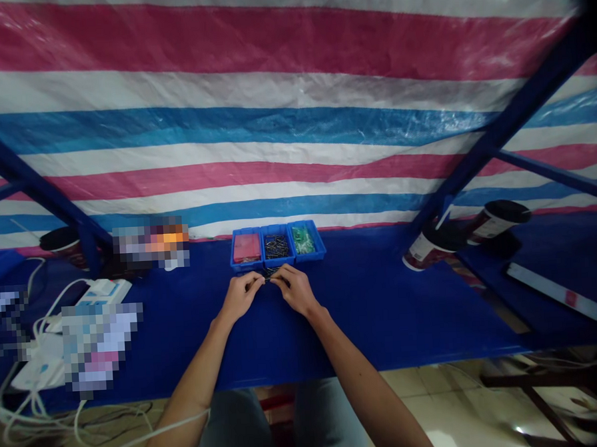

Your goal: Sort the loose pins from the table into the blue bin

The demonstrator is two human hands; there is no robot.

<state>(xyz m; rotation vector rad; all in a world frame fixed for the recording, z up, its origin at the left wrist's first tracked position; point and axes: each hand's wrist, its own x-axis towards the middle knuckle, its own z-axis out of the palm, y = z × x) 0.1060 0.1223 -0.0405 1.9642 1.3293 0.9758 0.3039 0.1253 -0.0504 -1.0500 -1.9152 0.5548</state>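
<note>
Three small blue bins stand side by side at the back of the blue table. The left bin holds flat red pieces (246, 247), the middle one dark metal screw-like parts (276, 246), the right one green pieces (303, 239). Just in front of them, my left hand (242, 294) and my right hand (294, 289) meet nearly fingertip to fingertip. Both are closed in a pinch, and what lies between the fingers is too small to make out. A few dark thin parts (270, 272) show between the hands, by the middle bin's front edge.
White power strips (44, 362) with tangled cables lie at the left. Dark cups stand at the back left (64, 246) and at the right (427, 247). A long white box (553, 291) lies far right. Blue frame bars slope up both sides before a striped sheet (274, 131).
</note>
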